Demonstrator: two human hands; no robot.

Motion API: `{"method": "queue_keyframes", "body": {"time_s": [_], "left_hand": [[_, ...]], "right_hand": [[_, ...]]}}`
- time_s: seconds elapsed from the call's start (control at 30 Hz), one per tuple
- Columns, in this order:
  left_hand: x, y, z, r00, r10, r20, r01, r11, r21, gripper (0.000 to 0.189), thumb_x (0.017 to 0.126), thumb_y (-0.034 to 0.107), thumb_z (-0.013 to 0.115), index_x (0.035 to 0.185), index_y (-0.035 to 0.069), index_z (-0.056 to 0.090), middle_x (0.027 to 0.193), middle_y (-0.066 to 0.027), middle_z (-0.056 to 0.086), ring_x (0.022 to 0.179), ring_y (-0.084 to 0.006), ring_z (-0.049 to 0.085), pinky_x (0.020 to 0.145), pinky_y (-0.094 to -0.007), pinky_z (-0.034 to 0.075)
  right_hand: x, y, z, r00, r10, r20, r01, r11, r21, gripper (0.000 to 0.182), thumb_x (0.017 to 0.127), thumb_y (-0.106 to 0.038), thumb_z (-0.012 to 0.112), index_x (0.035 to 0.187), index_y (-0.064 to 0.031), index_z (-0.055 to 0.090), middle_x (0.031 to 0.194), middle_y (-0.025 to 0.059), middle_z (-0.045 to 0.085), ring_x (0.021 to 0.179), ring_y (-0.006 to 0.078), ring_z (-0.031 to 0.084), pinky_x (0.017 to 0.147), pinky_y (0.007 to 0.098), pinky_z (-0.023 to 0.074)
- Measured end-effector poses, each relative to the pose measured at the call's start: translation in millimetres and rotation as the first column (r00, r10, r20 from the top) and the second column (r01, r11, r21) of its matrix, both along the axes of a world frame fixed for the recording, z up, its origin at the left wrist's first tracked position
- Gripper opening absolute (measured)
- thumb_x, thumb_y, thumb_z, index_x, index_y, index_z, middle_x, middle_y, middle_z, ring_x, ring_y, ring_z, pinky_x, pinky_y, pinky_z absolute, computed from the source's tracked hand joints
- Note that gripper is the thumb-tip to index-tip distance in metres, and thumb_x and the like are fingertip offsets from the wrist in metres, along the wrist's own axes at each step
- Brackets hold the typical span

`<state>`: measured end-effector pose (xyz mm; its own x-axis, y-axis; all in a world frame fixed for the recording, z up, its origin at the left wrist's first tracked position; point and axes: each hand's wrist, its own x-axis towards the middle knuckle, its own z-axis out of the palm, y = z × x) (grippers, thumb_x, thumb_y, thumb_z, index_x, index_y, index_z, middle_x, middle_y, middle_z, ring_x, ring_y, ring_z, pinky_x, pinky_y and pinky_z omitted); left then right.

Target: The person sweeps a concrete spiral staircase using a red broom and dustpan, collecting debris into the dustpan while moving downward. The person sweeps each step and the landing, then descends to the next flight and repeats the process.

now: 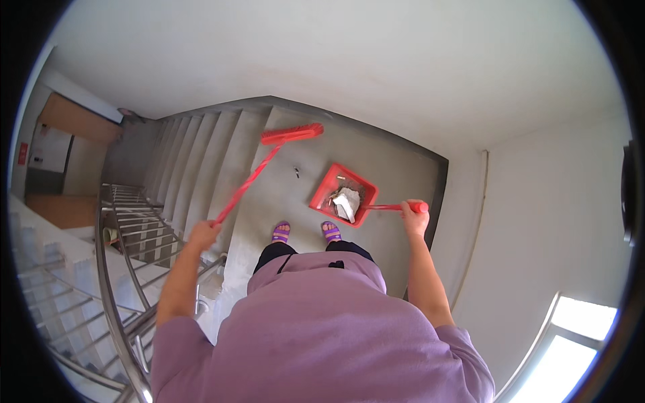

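Observation:
My left hand (203,236) grips the red handle of a broom (292,134), whose bristled head is at the far side of the landing, close to the top stair edge. My right hand (416,219) is closed around the upper end of the handle of a red plastic dustpan (322,187). Inside the pan lie a crumpled white piece of rubbish (346,204), which looks like paper or tissue, and dark dirt with small scraps. A small dark bit of litter (297,173) lies on the floor between the broom head and the pan.
Concrete stairs (201,146) run off to the left from the landing (282,196). A metal railing (108,282) borders the stairwell at my left. White walls (363,60) stand ahead and to the right, with a pipe (473,247) and a bright window (564,362) on the right.

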<state>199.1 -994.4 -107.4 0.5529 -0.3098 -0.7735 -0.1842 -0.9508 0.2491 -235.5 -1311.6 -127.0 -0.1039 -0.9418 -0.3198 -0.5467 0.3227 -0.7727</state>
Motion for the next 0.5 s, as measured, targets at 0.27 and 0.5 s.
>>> {"method": "queue_keyframes", "body": {"time_s": [0.27, 0.5], "left_hand": [[-226, -29, -30, 0.971, 0.237, -0.020, -0.235, 0.970, 0.070, 0.033, 0.081, 0.033, 0.048, 0.093, 0.006, 0.062, 0.057, -0.0077, 0.056, 0.044, -0.0179, 0.054, 0.040, -0.0323, 0.045], [-319, -33, -10, 0.825, 0.485, -0.292, -0.459, 0.875, 0.157, 0.035, 0.081, 0.033, 0.050, 0.103, 0.007, 0.059, 0.055, -0.0068, 0.051, 0.036, -0.0137, 0.045, 0.034, -0.0284, 0.037]], "right_hand": [[-33, -73, -64, 0.922, 0.366, -0.129, -0.380, 0.917, -0.118, 0.027, 0.069, -0.027, 0.065, 0.071, -0.0016, 0.057, 0.073, 0.0131, 0.057, 0.069, 0.0270, 0.056, 0.067, 0.0347, 0.0453], [-32, -77, -58, 0.883, 0.428, -0.193, -0.451, 0.888, -0.095, 0.026, 0.071, -0.027, 0.063, 0.075, -0.0033, 0.055, 0.083, 0.0139, 0.056, 0.085, 0.0317, 0.053, 0.075, 0.0391, 0.0438]]}}
